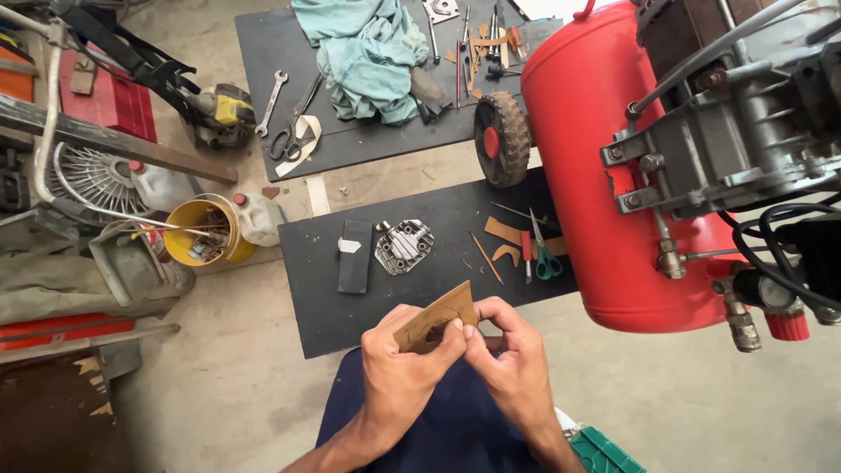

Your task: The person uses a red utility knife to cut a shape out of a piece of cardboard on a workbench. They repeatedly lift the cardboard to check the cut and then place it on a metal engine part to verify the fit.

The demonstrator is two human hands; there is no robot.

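The left hand (405, 368) and right hand (508, 355) both pinch a thin brown gasket sheet (436, 317), held above the lap, w/ a curved cut-out already in it. Fingers are closed narrow on its edges, thumbs on top. To work it well, I think the grip should stay near the cut line, so the sheet does not bend or tear. Beyond the hands, on the dark board (412, 271), lie a metal cylinder cover (404, 246), a black block (355, 256) and green-handled scissors (545, 254). The red compressor tank (604, 140) stands at the right.
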